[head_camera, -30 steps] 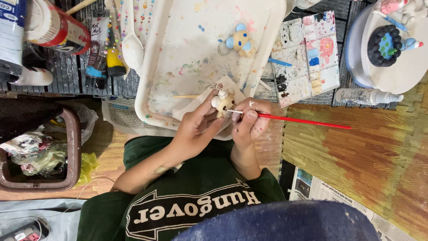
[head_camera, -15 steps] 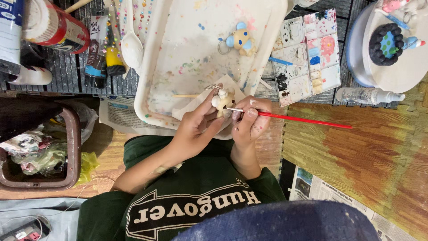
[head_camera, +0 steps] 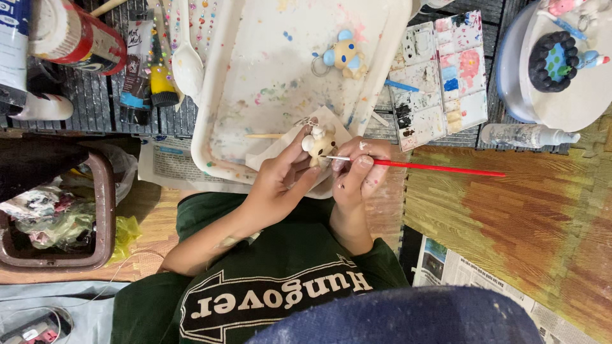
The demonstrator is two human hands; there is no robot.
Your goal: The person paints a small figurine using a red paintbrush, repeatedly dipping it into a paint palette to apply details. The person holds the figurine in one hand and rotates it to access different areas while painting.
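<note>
My left hand [head_camera: 275, 183] grips a small cream bear figurine [head_camera: 319, 143] with a metal key ring, held over the near rim of a paint-spattered white tray [head_camera: 220, 95]. My right hand [head_camera: 358, 171] pinches a thin red-handled paintbrush [head_camera: 440, 168]. The brush tip touches the figurine's side and its handle points right. A second figurine, tan with blue ears [head_camera: 344, 56], lies on the tray farther away. A paint palette [head_camera: 443, 76] with several coloured wells sits just right of the tray.
Paint tubes [head_camera: 137, 76], a white spoon [head_camera: 187, 64] and a red can [head_camera: 76, 38] lie at upper left. A brown bin [head_camera: 102, 210] of scraps stands at left. A white round stand [head_camera: 574, 102] and a clear bottle [head_camera: 526, 135] are at upper right. Newspaper [head_camera: 459, 267] lies on the wood-pattern mat.
Both hands stay at the tray's near rim. The brush tip shifts only slightly against the figurine; nothing else has moved.
</note>
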